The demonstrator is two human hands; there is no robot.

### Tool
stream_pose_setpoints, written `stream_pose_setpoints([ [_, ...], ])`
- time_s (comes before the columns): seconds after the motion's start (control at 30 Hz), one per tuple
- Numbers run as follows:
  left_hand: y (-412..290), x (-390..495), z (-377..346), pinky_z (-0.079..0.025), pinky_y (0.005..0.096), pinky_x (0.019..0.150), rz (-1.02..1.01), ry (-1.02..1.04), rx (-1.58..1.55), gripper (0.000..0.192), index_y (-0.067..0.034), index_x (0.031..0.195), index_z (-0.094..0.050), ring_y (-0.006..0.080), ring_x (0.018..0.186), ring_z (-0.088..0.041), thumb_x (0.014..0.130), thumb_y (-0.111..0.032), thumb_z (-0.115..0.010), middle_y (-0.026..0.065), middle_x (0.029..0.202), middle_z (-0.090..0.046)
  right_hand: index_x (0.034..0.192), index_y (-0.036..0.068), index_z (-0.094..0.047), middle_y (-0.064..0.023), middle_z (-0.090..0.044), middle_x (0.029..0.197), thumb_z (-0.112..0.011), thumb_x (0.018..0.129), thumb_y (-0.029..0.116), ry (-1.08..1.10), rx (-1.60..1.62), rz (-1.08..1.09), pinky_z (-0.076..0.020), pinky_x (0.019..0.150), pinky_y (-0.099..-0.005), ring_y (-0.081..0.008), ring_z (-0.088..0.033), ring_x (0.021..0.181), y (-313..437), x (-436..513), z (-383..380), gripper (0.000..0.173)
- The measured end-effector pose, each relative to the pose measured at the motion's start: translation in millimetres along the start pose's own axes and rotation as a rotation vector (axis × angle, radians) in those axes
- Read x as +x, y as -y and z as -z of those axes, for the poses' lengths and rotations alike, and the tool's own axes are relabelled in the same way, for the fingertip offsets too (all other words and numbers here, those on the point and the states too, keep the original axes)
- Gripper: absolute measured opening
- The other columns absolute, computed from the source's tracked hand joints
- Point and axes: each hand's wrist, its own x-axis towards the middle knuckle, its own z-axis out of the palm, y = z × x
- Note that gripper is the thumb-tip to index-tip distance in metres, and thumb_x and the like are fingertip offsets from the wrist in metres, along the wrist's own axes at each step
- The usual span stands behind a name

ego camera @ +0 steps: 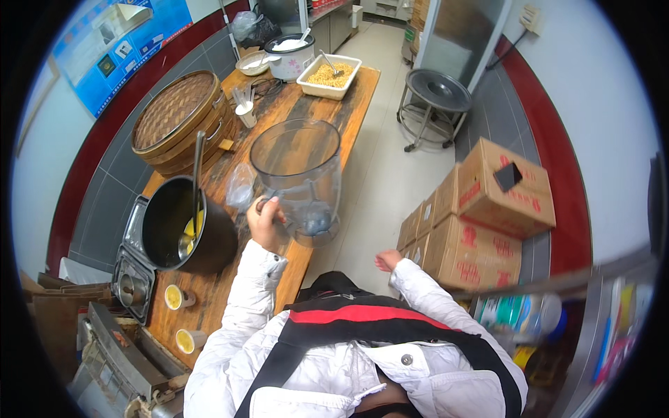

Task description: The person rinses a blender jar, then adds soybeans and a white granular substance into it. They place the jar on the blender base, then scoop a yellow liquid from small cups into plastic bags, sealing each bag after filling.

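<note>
My left hand (pixel 268 222) grips the handle of a large clear blender jug (pixel 313 180), tilted slightly at the table's right edge. The jug looks empty of food, with a dark hub at its bottom. My right hand (pixel 388 259) hangs over the floor, fingers curled, apparently holding nothing. Left of the jug lies a crumpled clear plastic bag (pixel 241 186). Farther left stands a deep dark pot (pixel 222 240) with a metal ladle (pixel 198 167) and some yellow food inside. Two paper cups of yellow food, one upper (pixel 187 300) and one lower (pixel 197 340), stand on the wooden table (pixel 279 285).
A bamboo steamer (pixel 177 123), a cup of spoons (pixel 246 115), a rice cooker (pixel 291 61) and a white tub of yellow grains (pixel 330 83) occupy the table's far part. Cardboard boxes (pixel 470 230) are stacked at right. Beyond them stands a wheeled metal stool (pixel 438 91).
</note>
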Motion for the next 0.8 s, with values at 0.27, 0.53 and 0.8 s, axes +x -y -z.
stream_pose_setpoints([
  [0.27, 59, 189, -40, -0.038, 0.0261, 0.047, -0.075, -0.101, 0.065, 0.024, -0.006, 0.067, -0.047, 0.0127, 0.050, -0.046, 0.079, -0.023, -0.060, 0.0044, 0.058, -0.048, 0.077, 0.006, -0.057, -0.0023, -0.057, 0.065, -0.060, 0.084, 0.020, 0.024, -0.033, 0.331, -0.0435, 0.044, -0.0249, -0.0108, -0.052, 0.052, 283, 146, 11, 0.016],
  [0.53, 84, 333, -76, -0.032, 0.0241, 0.044, -0.033, -0.088, 0.329, 0.024, -0.005, 0.065, -0.051, 0.0072, 0.047, -0.042, 0.080, -0.019, -0.063, -0.0010, 0.053, -0.048, 0.079, 0.005, -0.058, -0.0025, -0.056, 0.066, -0.060, 0.084, 0.022, -0.031, -0.174, 0.491, -0.0401, 0.043, -0.0244, -0.0103, -0.050, 0.054, 531, 269, 60, 0.017],
  [0.8, 86, 355, -118, -0.031, 0.0234, 0.044, 0.070, -0.328, 0.423, 0.021, -0.003, 0.071, -0.051, 0.0060, 0.049, -0.041, 0.078, -0.018, -0.065, -0.0023, 0.056, -0.045, 0.102, 0.001, -0.059, -0.0089, -0.062, 0.081, -0.059, 0.084, 0.020, 0.020, -0.140, 0.527, -0.0524, 0.053, -0.0290, -0.0167, -0.060, 0.064, 724, 449, 36, 0.026],
])
